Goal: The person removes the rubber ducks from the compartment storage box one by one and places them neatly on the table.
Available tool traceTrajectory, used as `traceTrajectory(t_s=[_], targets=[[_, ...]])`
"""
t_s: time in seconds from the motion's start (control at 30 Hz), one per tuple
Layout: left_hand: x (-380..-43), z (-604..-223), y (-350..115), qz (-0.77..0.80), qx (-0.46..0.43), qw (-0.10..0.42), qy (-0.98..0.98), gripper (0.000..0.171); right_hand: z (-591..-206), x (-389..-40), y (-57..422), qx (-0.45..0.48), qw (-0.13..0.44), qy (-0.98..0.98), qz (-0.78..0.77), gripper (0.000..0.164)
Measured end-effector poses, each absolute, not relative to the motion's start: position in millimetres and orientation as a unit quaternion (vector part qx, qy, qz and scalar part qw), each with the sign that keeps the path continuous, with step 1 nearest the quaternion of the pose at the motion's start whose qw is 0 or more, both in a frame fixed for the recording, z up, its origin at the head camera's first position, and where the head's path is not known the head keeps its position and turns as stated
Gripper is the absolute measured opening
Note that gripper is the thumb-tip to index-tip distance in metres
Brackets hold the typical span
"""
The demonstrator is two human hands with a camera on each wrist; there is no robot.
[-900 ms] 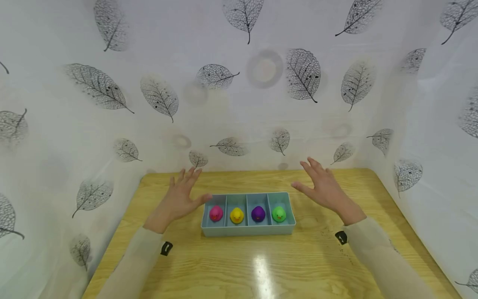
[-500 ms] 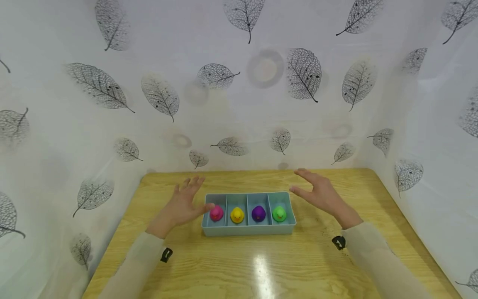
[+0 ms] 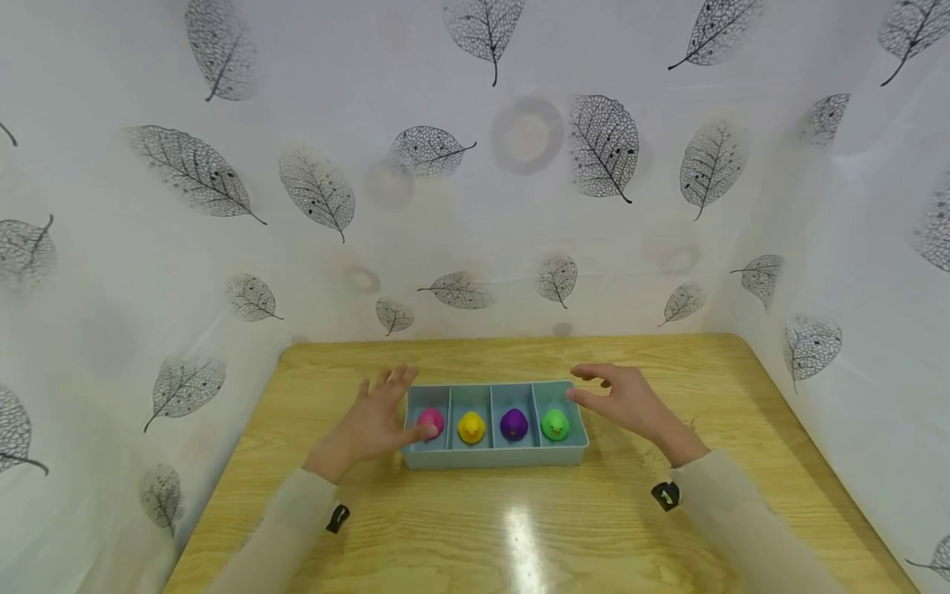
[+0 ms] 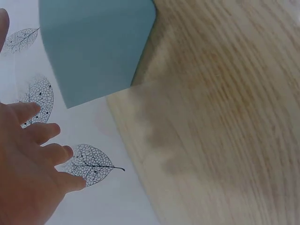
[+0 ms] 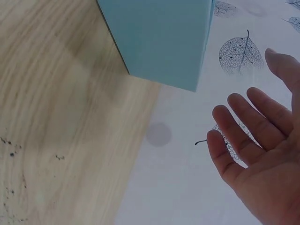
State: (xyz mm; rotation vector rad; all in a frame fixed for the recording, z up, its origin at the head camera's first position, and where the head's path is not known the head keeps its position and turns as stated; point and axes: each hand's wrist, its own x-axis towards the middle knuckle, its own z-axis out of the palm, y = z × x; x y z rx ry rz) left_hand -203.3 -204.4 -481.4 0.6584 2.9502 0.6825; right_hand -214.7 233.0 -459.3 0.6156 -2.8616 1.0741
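Note:
A pale blue-green box [image 3: 490,458] with a row of compartments stands on the table. From left to right its compartments hold a pink duck [image 3: 428,419], a yellow duck [image 3: 471,428], a purple duck [image 3: 514,425] and a green duck [image 3: 555,426]. My left hand [image 3: 371,425] is at the box's left end, fingers spread, its thumb overlapping the pink duck in the head view. Off the right end, my right hand [image 3: 623,402] has its thumb and fingers apart, thumb tip near the back right corner. Both wrist views show the box's end wall [image 4: 98,51] apart from the fingers.
The wooden table [image 3: 445,528] has small dark specks [image 5: 11,154] on its right part. A white sheet [image 3: 475,223] printed with leaves surrounds the table at the back and on both sides.
Both hands have come lower and inward toward the ends of the box. The right hand's fingers have drawn closer together. The box and ducks have stayed in place.

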Motion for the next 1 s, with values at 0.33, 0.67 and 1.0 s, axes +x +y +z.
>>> traceTrajectory(t_s=[0.33, 0.67, 1.0], targets=[[-201.7, -492.8, -201.8, 0.200, 0.207, 0.036, 0.957, 0.106, -477.3, -209.8, 225.4, 0.211, -0.018, -0.906, 0.366, 0.055], [-204.0, -500.1, -200.6, 0.192, 0.210, 0.034, 0.958, 0.107, -490.2, -209.5, 218.1, 0.262, 0.021, -0.903, 0.340, 0.049], [-202.5, -499.4, -196.7, 0.195, 0.207, 0.053, 0.957, 0.111, -494.1, -208.5, 213.4, 0.285, 0.023, -0.912, 0.294, 0.050]])
